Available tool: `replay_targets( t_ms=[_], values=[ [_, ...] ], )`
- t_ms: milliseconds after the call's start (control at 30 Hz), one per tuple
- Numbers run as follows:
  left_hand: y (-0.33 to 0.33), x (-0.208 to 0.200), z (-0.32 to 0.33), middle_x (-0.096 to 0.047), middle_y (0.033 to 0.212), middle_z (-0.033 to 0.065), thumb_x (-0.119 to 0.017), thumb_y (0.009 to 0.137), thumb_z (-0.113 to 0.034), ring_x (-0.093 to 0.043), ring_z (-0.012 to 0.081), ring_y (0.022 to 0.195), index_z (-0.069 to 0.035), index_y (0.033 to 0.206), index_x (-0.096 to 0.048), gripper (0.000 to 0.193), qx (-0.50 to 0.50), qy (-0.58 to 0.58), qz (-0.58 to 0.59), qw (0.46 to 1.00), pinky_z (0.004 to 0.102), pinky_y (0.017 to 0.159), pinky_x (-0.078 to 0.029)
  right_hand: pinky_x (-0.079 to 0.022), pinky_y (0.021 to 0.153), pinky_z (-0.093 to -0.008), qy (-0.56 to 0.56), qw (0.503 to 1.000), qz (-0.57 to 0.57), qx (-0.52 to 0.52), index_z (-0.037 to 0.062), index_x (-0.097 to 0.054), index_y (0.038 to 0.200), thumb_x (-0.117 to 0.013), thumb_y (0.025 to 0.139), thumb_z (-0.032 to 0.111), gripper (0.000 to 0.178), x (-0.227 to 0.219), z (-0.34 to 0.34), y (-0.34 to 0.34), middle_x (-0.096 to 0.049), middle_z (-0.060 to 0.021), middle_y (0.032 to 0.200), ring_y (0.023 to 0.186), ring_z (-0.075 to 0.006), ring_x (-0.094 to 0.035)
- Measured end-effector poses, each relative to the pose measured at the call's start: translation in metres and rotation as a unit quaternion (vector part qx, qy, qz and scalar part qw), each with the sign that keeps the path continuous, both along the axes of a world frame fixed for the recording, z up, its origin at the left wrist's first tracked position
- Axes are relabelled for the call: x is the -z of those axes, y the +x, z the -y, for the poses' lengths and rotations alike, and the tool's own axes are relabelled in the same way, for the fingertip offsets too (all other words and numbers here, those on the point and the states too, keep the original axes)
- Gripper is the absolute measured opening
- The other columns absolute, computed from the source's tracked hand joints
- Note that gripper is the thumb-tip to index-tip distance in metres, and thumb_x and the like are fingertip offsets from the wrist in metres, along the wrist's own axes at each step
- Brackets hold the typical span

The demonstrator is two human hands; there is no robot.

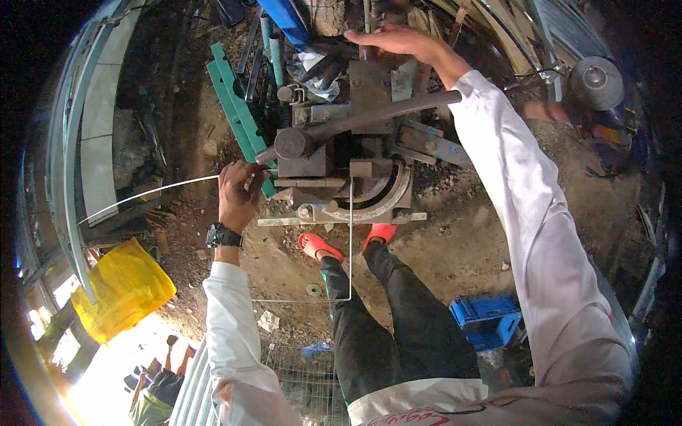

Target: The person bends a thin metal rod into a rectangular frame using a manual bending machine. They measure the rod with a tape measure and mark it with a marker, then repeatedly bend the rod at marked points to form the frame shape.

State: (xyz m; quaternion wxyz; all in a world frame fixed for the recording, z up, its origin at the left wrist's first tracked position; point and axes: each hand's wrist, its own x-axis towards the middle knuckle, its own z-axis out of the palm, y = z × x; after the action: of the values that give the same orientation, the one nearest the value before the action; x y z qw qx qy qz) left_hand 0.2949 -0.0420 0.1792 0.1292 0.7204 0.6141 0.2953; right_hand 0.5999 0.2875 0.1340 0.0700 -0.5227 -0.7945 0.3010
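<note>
Left hand (240, 188): your fingers are closed on a thin, whitish metal rod (153, 192), beside the rusty brown steel machine (366, 148). Rod extends leftward from your grip. Right hand (405, 41): raised beyond the thick, round, dark steel lever (383, 114), thumb extended; cannot tell whether your fingers grip anything. Lever's free end lies at your white sleeve (511, 149).

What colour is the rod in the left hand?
The rod is pale, nearly white; the head view shows it best.
</note>
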Motion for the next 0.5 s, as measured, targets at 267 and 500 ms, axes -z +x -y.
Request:
replay_targets(
  t_ms=[267, 500],
  values=[
    [-0.002, -0.002, 0.006, -0.062, 0.089, 0.0085, -0.069, 0.083, -0.008, -0.058, 0.0313, 0.089, -0.008, 0.095, -0.067, 0.012, -0.022, -0.038, -0.018, 0.999, 0.0437, 0.094, -0.04, -0.046, 0.097, -0.0381, -0.154, 0.709, -0.653, 0.219, 0.0009, -0.068, 0.104, -0.031, 0.103, 0.051, 0.062, -0.107, 0.149, 0.058, -0.068, -0.0168, 0.113, 0.107, -0.027, -0.063],
    [0.002, -0.004, 0.005, -0.061, 0.087, 0.009, -0.067, 0.083, -0.009, -0.058, 0.0316, 0.089, -0.009, 0.094, -0.068, 0.011, -0.015, -0.03, -0.016, 0.999, 0.0419, 0.091, -0.04, -0.045, 0.077, -0.0347, -0.374, 0.351, -0.858, -0.012, 0.0104, -0.054, 0.067, -0.038, 0.1, 0.05, 0.054, -0.093, 0.187, 0.053, -0.05, -0.0035, 0.061, 0.069, -0.0194, -0.055]
  ],
)
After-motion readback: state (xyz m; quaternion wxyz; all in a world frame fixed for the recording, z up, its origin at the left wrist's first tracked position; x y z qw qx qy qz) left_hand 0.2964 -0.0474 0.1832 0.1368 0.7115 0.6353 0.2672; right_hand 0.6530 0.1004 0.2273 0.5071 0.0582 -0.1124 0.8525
